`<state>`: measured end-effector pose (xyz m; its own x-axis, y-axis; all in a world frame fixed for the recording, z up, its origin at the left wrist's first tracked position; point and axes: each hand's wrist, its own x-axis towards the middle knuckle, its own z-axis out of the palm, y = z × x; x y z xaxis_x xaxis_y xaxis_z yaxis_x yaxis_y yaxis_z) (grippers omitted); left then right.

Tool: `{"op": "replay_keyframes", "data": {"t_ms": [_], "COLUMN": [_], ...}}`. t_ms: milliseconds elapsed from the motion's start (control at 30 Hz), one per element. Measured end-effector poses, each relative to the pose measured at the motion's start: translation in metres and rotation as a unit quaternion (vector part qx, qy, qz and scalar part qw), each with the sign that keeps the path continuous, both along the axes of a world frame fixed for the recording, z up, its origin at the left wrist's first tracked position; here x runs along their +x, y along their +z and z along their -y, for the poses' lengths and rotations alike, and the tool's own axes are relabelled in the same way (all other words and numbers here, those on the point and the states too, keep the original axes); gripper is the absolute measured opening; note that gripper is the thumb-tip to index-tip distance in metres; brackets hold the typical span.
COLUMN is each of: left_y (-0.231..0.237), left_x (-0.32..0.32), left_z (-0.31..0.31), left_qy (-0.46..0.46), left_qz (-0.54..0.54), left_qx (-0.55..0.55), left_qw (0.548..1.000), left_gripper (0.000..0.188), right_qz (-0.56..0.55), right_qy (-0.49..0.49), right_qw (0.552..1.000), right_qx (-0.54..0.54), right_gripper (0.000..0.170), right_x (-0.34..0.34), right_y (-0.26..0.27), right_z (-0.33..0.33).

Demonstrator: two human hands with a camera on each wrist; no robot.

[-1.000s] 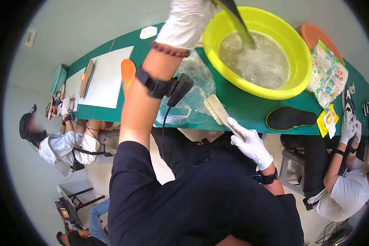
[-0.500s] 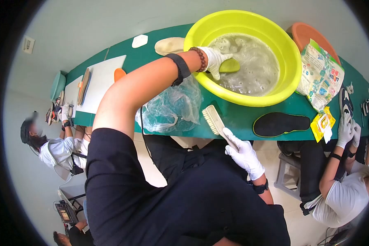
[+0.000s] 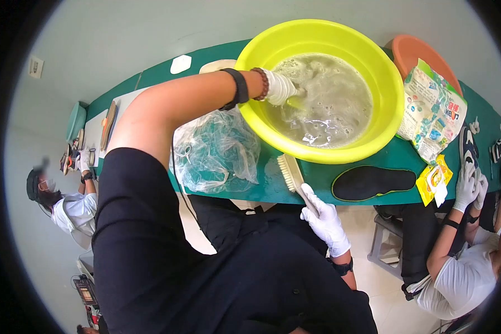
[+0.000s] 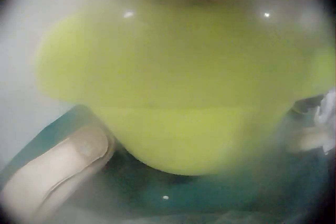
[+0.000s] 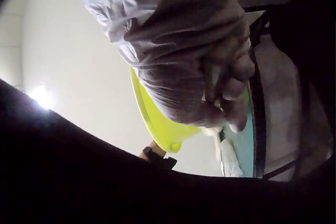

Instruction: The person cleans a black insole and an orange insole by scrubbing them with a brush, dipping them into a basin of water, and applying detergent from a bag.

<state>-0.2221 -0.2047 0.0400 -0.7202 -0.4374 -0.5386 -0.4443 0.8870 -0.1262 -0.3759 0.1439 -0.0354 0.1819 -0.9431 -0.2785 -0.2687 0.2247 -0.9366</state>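
My gloved left hand (image 3: 280, 88) dips into the cloudy, sudsy water of the yellow-green basin (image 3: 389, 106), its fingers hidden below the surface. Beside it a green patch of the insole (image 3: 298, 102) that it grips shows through the water. In my gloved right hand (image 3: 327, 224) I hold a scrub brush (image 3: 293, 175) by its handle, bristles facing left, near the table's front edge. A second, black insole (image 3: 373, 182) with a green rim lies on the table right of the brush. The right wrist view shows the curled fingers (image 5: 236, 87) of that hand.
Crumpled clear plastic (image 3: 217, 153) lies left of the basin, and a beige shoe (image 4: 58, 171) behind it. To the right are a detergent bag (image 3: 433, 111), an orange basin (image 3: 423, 53) and a yellow wipes packet (image 3: 433, 181). People work at both ends of the green table.
My left hand has brought the insole down from above the basin's rim into the water. The right hand keeps holding the brush at the table edge.
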Motion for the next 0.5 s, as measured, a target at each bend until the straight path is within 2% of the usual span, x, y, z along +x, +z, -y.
{"op": "replay_keyframes", "data": {"t_ms": [67,133,200,233,333,367,400,500], "left_y": [0.025,0.031,0.049,0.033,0.038,0.016,-0.031,-0.017], "left_x": [-0.003,0.000,0.001,0.008,0.001,0.009,0.013,0.000], "left_z": [-0.003,-0.009,-0.027,-0.016,-0.020,-0.011,0.024,0.012], "left_qy": [0.035,0.051,0.071,0.047,0.042,0.003,-0.008,0.001], "left_qz": [-0.018,-0.009,-0.010,-0.056,0.023,0.033,0.147,0.184], "left_qx": [0.032,-0.003,-0.014,0.001,-0.081,-0.110,-0.110,-0.106], "left_qw": [0.999,0.999,0.997,0.997,0.996,0.993,0.983,0.977], "left_gripper": [0.048,0.044,0.044,0.051,0.055,0.060,0.051,0.039], "right_qz": [0.018,0.039,0.015,0.007,-0.003,-0.005,0.002,0.009], "right_qy": [-0.014,-0.029,-0.012,-0.003,0.019,0.024,0.018,0.012], "right_qw": [1.000,0.999,1.000,1.000,1.000,1.000,1.000,1.000], "right_qx": [0.000,-0.009,-0.007,0.003,0.013,0.012,0.002,-0.019], "right_gripper": [0.061,0.061,0.061,0.060,0.060,0.060,0.060,0.061], "right_x": [-0.001,0.002,0.005,0.007,0.013,0.015,0.017,0.018], "right_y": [-0.003,0.003,0.003,0.007,0.009,0.009,0.008,0.005], "right_z": [0.001,0.005,0.007,0.008,0.006,0.006,0.006,0.001]}}
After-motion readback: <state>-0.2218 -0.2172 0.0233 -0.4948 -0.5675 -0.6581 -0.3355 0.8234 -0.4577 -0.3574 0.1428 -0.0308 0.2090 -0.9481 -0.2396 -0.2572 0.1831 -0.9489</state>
